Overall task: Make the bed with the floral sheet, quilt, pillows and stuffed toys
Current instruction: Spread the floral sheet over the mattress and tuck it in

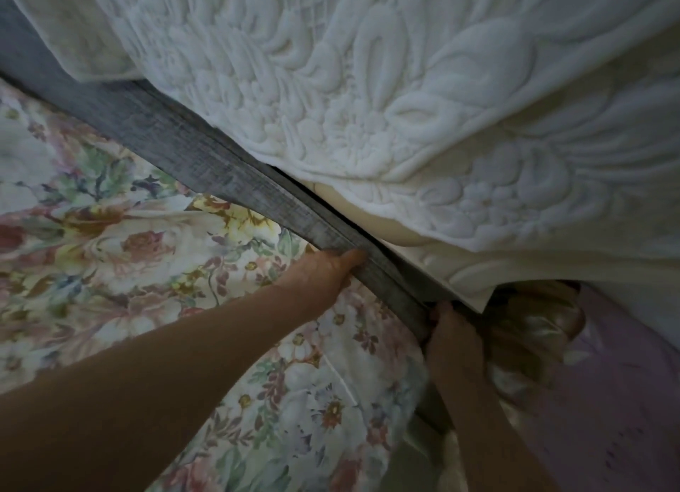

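over the board [220, 168], quilt [368, 87] (draped)

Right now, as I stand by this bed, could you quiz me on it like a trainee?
1. True or false: the white quilt partly covers the grey board.
2. The sheet beside the left hand is: A striped, B floral, C plain?
3. Counting the left hand and the right hand, how many hands touch the board?
Key: 1 true; 2 B; 3 two.
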The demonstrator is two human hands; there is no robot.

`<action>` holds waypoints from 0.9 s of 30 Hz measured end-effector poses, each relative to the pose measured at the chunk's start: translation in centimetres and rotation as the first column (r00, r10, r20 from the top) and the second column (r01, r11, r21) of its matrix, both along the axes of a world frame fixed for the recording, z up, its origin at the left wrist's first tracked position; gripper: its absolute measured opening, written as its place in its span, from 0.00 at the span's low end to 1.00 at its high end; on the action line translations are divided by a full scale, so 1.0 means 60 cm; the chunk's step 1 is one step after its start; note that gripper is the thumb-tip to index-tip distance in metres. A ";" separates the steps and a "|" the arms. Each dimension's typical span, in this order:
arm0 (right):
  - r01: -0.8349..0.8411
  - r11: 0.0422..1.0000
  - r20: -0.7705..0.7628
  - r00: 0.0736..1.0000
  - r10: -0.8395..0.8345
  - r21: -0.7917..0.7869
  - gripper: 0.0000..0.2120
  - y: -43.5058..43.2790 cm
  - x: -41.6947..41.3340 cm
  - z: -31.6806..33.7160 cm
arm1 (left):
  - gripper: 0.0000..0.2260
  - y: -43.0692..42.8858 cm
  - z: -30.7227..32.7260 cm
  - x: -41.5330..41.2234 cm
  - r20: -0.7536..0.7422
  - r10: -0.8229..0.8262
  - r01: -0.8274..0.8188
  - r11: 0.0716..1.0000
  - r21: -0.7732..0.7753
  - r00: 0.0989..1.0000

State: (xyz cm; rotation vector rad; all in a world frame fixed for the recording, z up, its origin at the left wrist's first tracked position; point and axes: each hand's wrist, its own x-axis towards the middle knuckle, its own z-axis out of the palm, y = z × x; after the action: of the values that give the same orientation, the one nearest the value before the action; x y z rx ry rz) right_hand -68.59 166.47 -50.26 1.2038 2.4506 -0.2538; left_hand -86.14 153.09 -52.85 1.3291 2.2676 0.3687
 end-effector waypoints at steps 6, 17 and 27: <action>-0.187 0.981 -0.379 0.912 0.155 -0.048 0.19 -0.090 -0.116 0.031 | 0.22 -0.054 0.023 -0.065 -0.083 -0.029 0.043 0.984 0.175 0.996; -0.588 0.803 -0.450 0.745 0.493 -0.094 0.14 -0.275 -0.493 0.024 | 0.27 -0.304 0.062 -0.348 -0.375 0.525 -0.569 0.822 -0.010 0.764; -0.668 0.734 -0.196 0.741 0.642 -0.122 0.17 -0.350 -0.588 -0.017 | 0.13 -0.350 0.002 -0.439 -0.370 0.498 -0.612 0.718 -0.331 0.784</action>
State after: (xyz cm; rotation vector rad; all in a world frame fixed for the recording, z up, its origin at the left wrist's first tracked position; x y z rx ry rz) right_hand -103.90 145.46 -51.29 0.1850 2.7217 -0.3514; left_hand -112.48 132.11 -52.72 0.4488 2.7340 -0.1420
